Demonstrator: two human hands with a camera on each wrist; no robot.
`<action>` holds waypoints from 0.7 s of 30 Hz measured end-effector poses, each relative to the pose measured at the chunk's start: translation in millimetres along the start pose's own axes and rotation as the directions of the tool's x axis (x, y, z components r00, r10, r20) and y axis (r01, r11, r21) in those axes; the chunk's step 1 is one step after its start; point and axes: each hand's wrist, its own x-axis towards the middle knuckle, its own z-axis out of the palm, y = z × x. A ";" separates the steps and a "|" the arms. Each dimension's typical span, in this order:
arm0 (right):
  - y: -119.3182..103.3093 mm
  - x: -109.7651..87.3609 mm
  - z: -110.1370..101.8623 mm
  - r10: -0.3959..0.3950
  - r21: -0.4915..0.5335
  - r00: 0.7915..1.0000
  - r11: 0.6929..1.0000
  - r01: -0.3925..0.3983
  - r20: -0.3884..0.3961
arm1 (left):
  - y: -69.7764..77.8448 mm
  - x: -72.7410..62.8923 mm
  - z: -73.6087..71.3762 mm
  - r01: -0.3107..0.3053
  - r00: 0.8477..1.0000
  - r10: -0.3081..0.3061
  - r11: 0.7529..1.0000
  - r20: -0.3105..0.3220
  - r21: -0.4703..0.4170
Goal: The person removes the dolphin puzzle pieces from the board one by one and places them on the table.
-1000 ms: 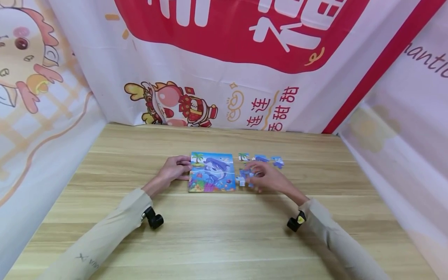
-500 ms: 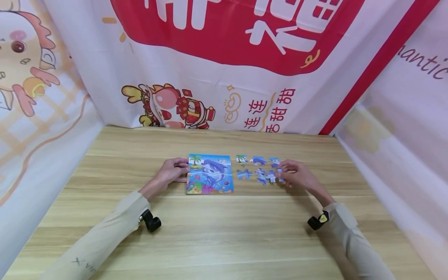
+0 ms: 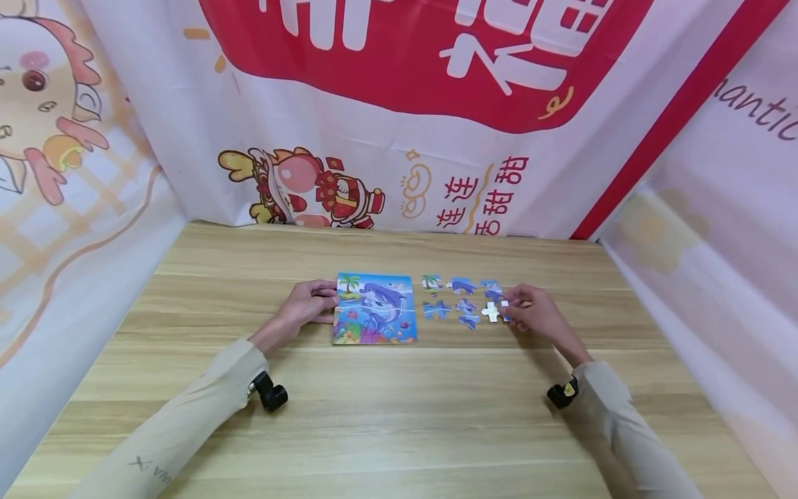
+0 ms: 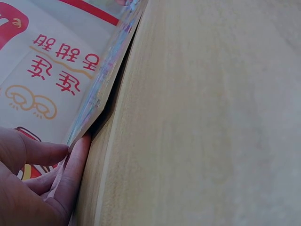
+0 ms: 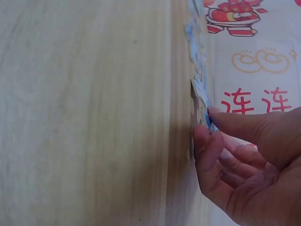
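My left hand (image 3: pixel 305 303) pinches the left edge of a square dolphin picture puzzle board (image 3: pixel 374 308). In the left wrist view the thumb lies on top and a finger sits under that slightly raised edge. To the right, my right hand (image 3: pixel 535 312) pinches a jigsaw piece (image 5: pixel 206 113) between thumb and fingers, low over the table. In the head view this jigsaw piece (image 3: pixel 491 312) shines white and looks tilted. Several loose blue pieces lie beside it in two rows, among them a palm-tree piece (image 3: pixel 431 282) and a dolphin piece (image 3: pixel 462 285).
The wooden table (image 3: pixel 386 416) carries the board and pieces near its middle. A printed cloth (image 3: pixel 399 132) hangs along the back edge, with more cloth at both sides. Each wrist wears a small black camera (image 3: pixel 270 391).
My right hand has moved right across the loose pieces, from the board's side to the row's right end, and the piece at its fingers has tilted and brightened. My left hand stays on the board.
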 end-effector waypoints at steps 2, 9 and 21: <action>1.1 1.2 1.3 0.010 -0.031 1.000 0.999 -0.010 -0.007 | -0.1 0.2 -0.2 -0.001 1.000 0.001 1.000 -0.002 0.000; 5.2 5.4 5.5 0.032 -0.158 0.999 0.987 -0.035 -0.021 | -2.0 2.2 -0.5 0.004 1.000 -0.004 1.000 0.000 -0.008; 1.4 4.9 10.0 0.029 -0.177 0.996 0.983 -0.043 -0.081 | -0.2 -0.3 -0.5 -0.002 1.000 0.002 1.000 -0.007 0.000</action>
